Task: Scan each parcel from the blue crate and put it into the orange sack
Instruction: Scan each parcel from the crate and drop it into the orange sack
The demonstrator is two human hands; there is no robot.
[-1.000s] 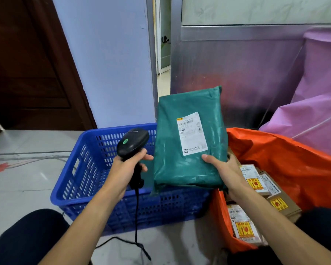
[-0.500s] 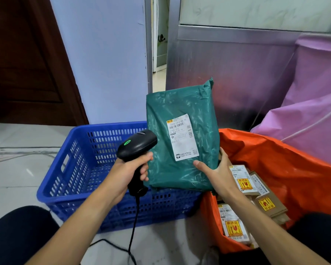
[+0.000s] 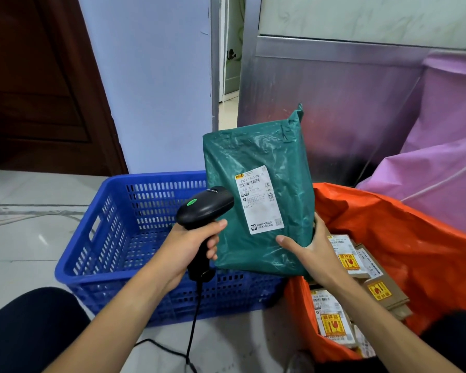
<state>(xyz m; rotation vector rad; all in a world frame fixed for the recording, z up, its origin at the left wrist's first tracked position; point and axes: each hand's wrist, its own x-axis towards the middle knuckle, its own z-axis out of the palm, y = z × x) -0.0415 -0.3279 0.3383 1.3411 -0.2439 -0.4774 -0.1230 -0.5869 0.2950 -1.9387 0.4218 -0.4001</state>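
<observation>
My right hand [image 3: 308, 250] grips the lower right edge of a green plastic parcel [image 3: 258, 168] and holds it upright, its white label [image 3: 258, 200] facing me. A black corded scanner [image 3: 205, 207] is in my left hand [image 3: 190, 246], which grips its handle; the scanner's head points at the label from the left and a green light shows on top. The blue crate [image 3: 102, 238] stands below and behind both, with no parcel visible inside it. The orange sack [image 3: 404, 238] lies open at the right with several labelled cardboard parcels [image 3: 361, 267] in it.
A purple sack [image 3: 441, 162] leans behind the orange one against a metal panel [image 3: 334, 90]. The scanner's cable [image 3: 191, 332] trails down to the pale tiled floor [image 3: 24, 238] between my knees. A dark wooden door [image 3: 38, 76] is at the left.
The scanner's head has swung closer to the parcel's label, and the parcel has shifted slightly left and stands more upright. My right hand's grip stays at the lower edge.
</observation>
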